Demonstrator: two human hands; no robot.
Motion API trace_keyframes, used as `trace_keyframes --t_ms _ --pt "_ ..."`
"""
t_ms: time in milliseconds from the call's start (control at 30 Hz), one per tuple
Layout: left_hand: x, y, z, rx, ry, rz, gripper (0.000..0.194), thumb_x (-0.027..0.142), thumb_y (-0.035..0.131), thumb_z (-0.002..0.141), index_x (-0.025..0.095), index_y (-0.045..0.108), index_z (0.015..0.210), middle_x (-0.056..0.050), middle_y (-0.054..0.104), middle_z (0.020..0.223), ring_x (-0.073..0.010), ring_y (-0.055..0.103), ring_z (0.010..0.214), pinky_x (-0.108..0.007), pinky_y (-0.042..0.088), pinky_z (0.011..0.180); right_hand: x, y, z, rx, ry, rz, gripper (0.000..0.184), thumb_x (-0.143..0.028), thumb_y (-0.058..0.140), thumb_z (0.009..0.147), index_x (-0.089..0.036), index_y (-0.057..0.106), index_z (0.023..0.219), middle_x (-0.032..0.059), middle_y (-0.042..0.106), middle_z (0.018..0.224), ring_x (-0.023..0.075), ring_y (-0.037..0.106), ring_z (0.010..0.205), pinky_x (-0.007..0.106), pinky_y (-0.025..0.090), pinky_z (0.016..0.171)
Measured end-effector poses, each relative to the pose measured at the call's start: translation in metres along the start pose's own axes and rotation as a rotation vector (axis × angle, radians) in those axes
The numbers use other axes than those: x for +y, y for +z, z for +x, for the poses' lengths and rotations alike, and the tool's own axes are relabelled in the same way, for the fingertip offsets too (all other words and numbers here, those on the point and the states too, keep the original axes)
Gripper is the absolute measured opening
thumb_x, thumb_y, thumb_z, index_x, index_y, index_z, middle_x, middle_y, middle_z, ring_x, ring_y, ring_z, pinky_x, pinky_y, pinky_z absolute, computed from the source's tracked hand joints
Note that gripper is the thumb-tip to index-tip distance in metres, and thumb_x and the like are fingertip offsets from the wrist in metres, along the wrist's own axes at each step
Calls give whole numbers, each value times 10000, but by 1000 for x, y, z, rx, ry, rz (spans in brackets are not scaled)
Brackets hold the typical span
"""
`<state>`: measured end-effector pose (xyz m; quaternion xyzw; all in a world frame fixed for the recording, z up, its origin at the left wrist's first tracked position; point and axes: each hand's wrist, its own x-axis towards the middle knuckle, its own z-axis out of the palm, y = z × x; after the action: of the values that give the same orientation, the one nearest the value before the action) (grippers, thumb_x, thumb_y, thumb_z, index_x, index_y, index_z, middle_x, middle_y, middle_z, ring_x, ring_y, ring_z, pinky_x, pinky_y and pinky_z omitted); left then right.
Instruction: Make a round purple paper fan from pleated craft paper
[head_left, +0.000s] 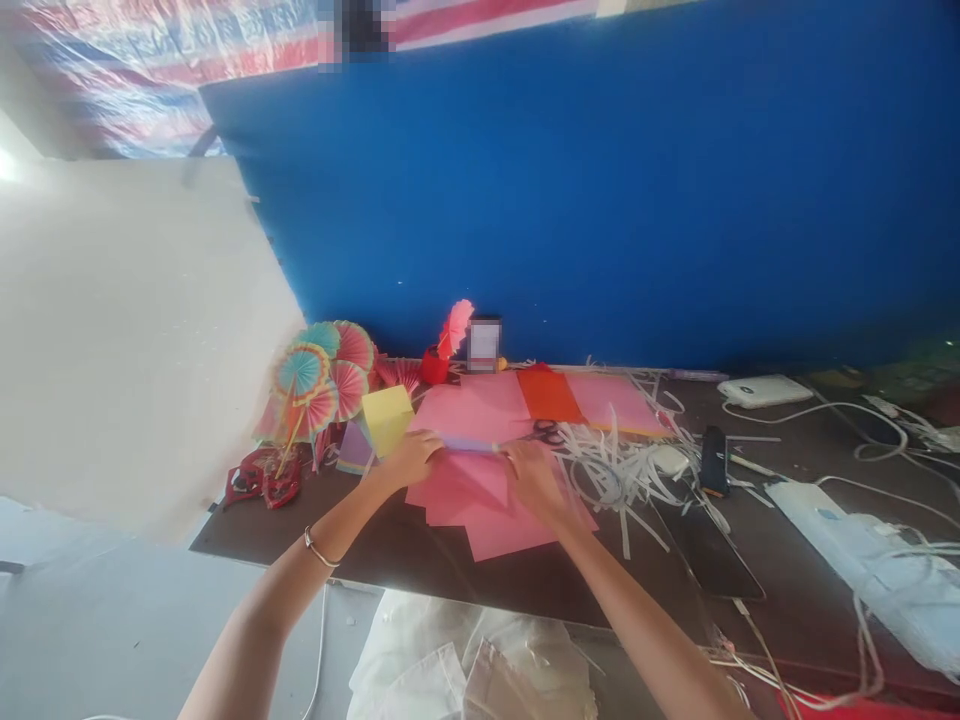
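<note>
A narrow purple paper strip (pixel 466 443) stretches between my two hands above a fanned pile of pink paper sheets (pixel 487 530). My left hand (pixel 414 460) has its fingers closed at the strip's left end. My right hand (pixel 531 475) pinches the right end. Just beyond the right hand lie dark-handled scissors (pixel 547 432). A yellow sheet (pixel 388 418) and a purple sheet (pixel 354 447) lie left of my left hand. Behind the strip are more pink sheets (pixel 480 400) and an orange-red sheet (pixel 551 393).
Folded paper fans (pixel 302 372) stand at the table's left end near a red bag-like item (pixel 266 478). White paper strips (pixel 626 465) heap up on the right, by a phone (pixel 712 550), a black device (pixel 715 460) and white cables (pixel 862 590). A blue panel (pixel 585 200) rises behind.
</note>
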<state>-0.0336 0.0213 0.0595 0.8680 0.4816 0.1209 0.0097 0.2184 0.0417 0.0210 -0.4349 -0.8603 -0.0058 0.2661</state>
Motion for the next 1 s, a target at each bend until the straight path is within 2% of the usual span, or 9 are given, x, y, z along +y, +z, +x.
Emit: trace_keyframes --t_ms 167,333,500,567,633,733,800,867,1000 --pt "-2 -18 8 -40 -11 -123 238 298 460 849 171 604 990 -62 642 962 -192 581 886 -298 425 789 8 -15 16 1 81 246 193 -212 354 898 -185 543 875 49 620 850 179 573 778 279 416 697" --pt "-7 -10 7 -134 -117 -152 273 305 441 851 203 601 1046 -48 654 1000 -199 603 882 -290 443 754 2 -28 25 -41 47 205 197 -238 368 909 -193 557 875 47 626 853 172 581 767 258 407 680" --pt "-9 4 -5 -149 -215 -207 348 299 467 838 210 533 1167 -66 623 1120 -227 591 986 -318 441 823 2 -32 31 45 -61 186 233 -216 348 912 -180 576 882 79 631 859 202 576 820 296 413 753" --pt "-11 9 -11 -121 -284 -231 409 322 501 816 181 504 1199 -105 602 1146 -256 579 1014 -354 435 851 3 -35 34 75 -53 215 230 -223 359 908 -180 584 887 85 634 869 206 578 825 305 416 757" --pt "-13 10 -15 -22 -352 -300 504 353 538 785 149 462 1240 -144 555 1207 -279 537 1082 -389 409 901 4 -39 38 59 -7 281 224 -244 376 902 -185 592 885 77 642 870 203 587 816 302 424 742" --pt "-16 -1 -15 135 -335 -566 620 344 576 743 170 388 1307 -141 474 1301 -266 454 1179 -392 377 950 5 -43 44 -16 101 445 222 -299 414 884 -192 606 856 49 656 822 188 602 765 291 441 708" --pt "-15 -14 -9 152 -271 -823 539 307 530 763 194 433 1281 -112 521 1254 -236 497 1126 -358 415 901 5 -44 49 -54 170 555 221 -328 444 859 -191 616 836 38 658 789 179 603 724 281 452 674" --pt "-11 -27 -2 152 -281 -944 427 315 482 795 164 536 1191 -105 588 1155 -221 547 1034 -323 437 848 5 -45 53 -79 222 639 221 -343 468 831 -185 623 816 38 658 780 176 600 705 273 458 639" --pt "-6 -41 9 81 -385 -822 351 401 520 776 134 687 931 -63 678 874 -192 596 784 -274 449 695 6 -46 57 -161 270 738 227 -348 502 789 -166 636 776 45 661 772 175 594 700 266 456 614"
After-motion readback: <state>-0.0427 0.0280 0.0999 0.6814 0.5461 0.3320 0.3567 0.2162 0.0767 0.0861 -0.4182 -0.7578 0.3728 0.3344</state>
